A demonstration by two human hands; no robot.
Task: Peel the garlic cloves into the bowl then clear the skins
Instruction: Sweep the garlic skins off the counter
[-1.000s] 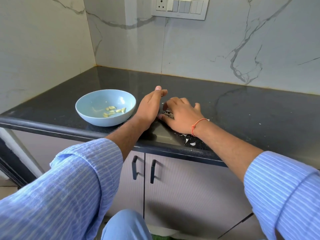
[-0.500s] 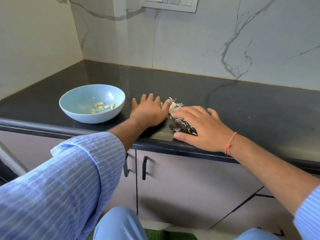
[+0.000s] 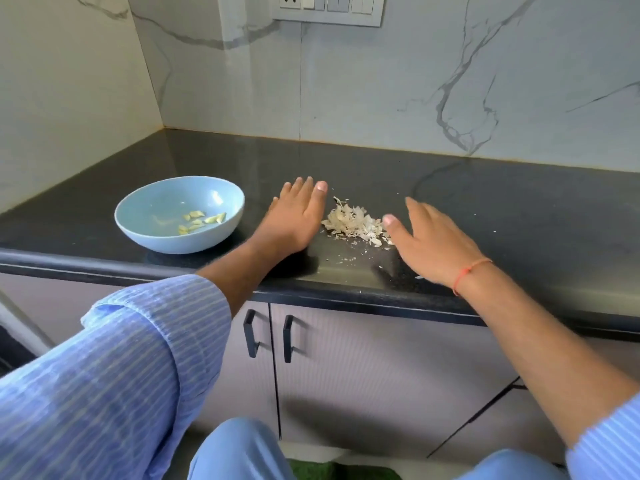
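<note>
Both flat, fingers straight, holding nothing: left hand & right hand flanking pale papery garlic-skin pile. Cup inward, low, w/o scattering flakes.

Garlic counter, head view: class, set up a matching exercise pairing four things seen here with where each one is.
Things:
1. peeled cloves
2. garlic skins
3. bowl
4. switch panel

Places:
A. on the wall above the counter
B. left of the left hand
C. inside the bowl
D. piled between the left hand and the right hand

Pairs: 1-C, 2-D, 3-B, 4-A
</note>
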